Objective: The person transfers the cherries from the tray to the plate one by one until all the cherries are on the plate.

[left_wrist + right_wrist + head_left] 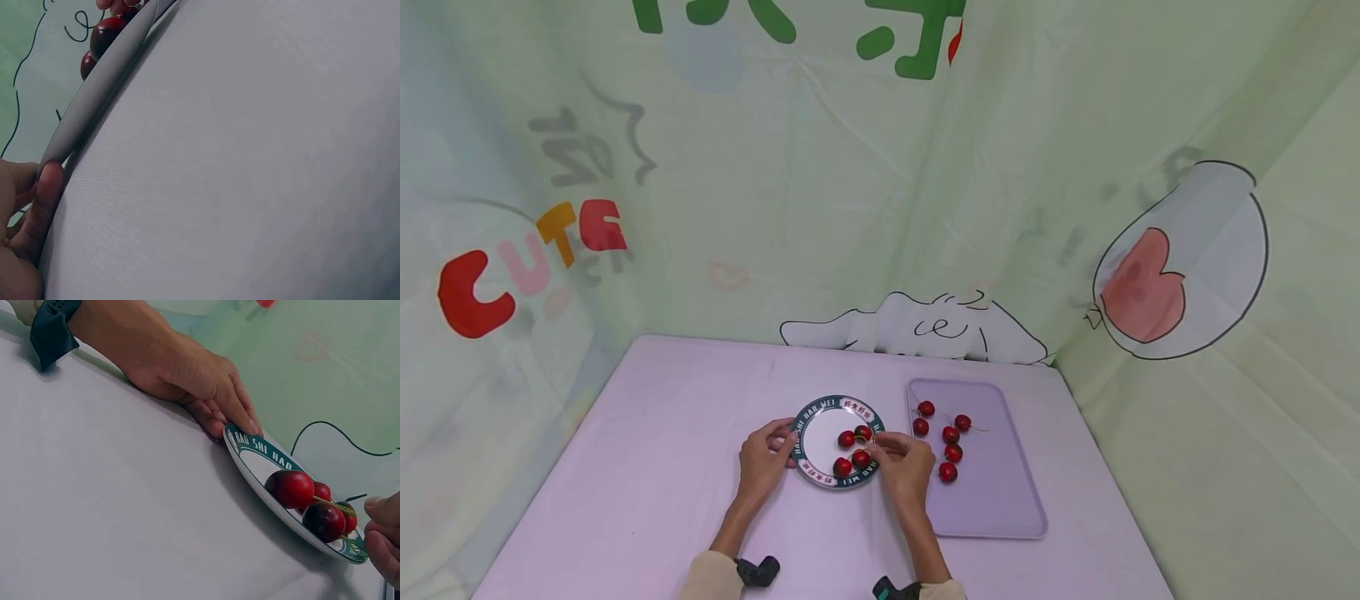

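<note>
Red cherries (pixel 842 467), four of them with thin greenish stems, sit on a round plate (pixel 817 433), gathered on the right-hand part of its white centre. Around that centre runs a dark green rim lettered "HAO SHI HAO WEI" in white, with pale panels of Chinese characters. At the plate's left edge, the person's left hand (pixel 762 460) grips the rim, its thumb and fingers closed on either side of it. At the plate's right edge, the right hand (pixel 906 469) has its thumb and fingertips bent close together beside the cherry stems; whether they pinch a stem, one cannot tell.

Just right of the plate lies a lavender rectangular tray (pixel 992 500) with rounded corners. Six more cherries (pixel 947 472) lie in it, on the half nearer the plate. Beneath plate and tray spreads a pale pinkish table (pixel 700 417). Nearer the viewer than the plate, dark wrist straps (pixel 758 572) and beige sleeves (pixel 711 577) show on both arms. Beyond the plate hangs a pale green curtain (pixel 850 208), printed with a floppy-eared cartoon animal (pixel 917 327), a heart-marked balloon (pixel 1210 250) and colourful letters (pixel 475 304).
</note>
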`<move>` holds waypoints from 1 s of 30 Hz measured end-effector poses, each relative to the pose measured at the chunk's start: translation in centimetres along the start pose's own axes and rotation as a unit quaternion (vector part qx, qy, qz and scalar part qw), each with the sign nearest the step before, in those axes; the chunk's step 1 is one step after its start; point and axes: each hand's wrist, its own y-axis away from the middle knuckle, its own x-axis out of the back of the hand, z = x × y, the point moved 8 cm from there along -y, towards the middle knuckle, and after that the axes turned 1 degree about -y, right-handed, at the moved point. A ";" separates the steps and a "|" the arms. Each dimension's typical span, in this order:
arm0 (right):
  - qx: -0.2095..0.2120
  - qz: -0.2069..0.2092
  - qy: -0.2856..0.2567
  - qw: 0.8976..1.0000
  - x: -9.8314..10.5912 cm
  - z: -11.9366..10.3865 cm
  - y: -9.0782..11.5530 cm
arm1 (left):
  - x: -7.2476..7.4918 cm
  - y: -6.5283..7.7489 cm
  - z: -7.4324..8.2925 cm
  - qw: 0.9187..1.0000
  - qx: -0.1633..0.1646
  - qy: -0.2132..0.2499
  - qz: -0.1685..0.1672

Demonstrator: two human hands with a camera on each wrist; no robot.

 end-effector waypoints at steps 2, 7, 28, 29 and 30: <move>0.007 0.003 0.002 1.000 0.3 0.0 -0.1 | 0.0 0.0 0.0 1.000 0.000 0.000 0.000; 0.019 0.010 -0.013 1.000 1.1 0.1 -0.5 | -0.1 0.0 0.0 1.000 0.002 -0.005 -0.001; 0.037 0.066 0.030 0.997 3.2 1.3 -1.8 | 0.0 -0.1 -0.2 1.000 0.010 0.001 0.002; 0.035 0.069 0.039 0.996 3.3 1.4 -1.9 | 0.0 -0.1 -0.2 1.000 0.010 0.003 0.001; 0.034 0.071 0.047 0.996 3.5 1.5 -2.0 | 0.0 -0.1 -0.2 1.000 0.009 0.003 0.001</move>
